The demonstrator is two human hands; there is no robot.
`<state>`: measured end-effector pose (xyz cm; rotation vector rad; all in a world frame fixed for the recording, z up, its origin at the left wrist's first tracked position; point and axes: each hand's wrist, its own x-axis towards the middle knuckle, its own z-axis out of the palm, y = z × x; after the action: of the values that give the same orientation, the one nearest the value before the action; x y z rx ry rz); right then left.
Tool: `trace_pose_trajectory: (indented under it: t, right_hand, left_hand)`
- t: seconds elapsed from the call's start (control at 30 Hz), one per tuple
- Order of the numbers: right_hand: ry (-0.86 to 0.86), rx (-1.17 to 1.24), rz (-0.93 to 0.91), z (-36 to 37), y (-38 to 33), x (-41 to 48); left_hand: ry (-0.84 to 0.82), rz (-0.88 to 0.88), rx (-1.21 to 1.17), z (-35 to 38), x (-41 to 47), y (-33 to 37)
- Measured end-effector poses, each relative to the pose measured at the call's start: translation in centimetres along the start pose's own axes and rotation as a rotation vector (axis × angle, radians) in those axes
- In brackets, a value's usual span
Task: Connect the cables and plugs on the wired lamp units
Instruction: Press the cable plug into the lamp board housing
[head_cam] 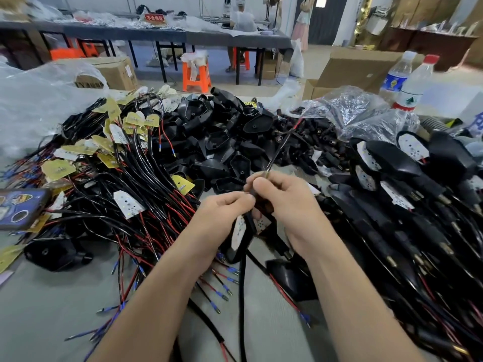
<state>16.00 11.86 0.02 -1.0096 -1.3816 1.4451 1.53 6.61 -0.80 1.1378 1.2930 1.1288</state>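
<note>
With left hand point(227, 205) pinching and right hand point(285, 199) curled round the thin black sheathed cable point(283, 145) rising beyond the knuckles, hold the black teardrop lamp shell with white LED board point(238, 235) steady just under both palms and push straight, probably without twisting.
</note>
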Motion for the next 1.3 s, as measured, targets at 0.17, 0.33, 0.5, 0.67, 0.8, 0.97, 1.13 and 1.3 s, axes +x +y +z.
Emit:
trace_pose_trajectory:
  t: [0.17,0.33,0.5,0.67,0.8,0.97,1.13,1.3]
  right_hand:
    - [0.153,0.13,-0.04,-2.0,0.0,0.6]
    - [0.119,0.275,-0.042,-2.4,0.0,0.4]
    - [0.056,0.335,-0.018,-2.7,-0.2,0.0]
    - [-0.048,0.34,0.002,-3.0,-0.1,-0.5]
    - [0.047,0.304,-0.024,-2.9,0.0,-0.8]
    - [0.161,0.196,-0.049,-1.9,0.2,-0.8]
    - [0.225,0.127,-0.091,-1.4,0.2,-0.8]
    - [0.191,0.11,-0.055,-1.5,0.1,-0.7]
  left_hand:
    - [-0.099,-0.046,0.016,-0.9,0.2,-0.2]
    - [0.058,-0.022,-0.075,-0.6,0.7,-0.6]
    - [0.356,0.148,-0.053,-0.5,1.1,-1.0]
    - [0.396,0.297,-0.097,-0.2,0.7,-0.5]
    - [0.323,0.306,-0.056,-0.4,0.4,-0.1]
    - [0.386,0.321,-0.059,0.0,0.1,-0.1]
    - [0.488,0.379,-0.078,0.2,-0.1,0.0]
    - [0.609,0.397,-0.114,0.6,-0.2,0.1]
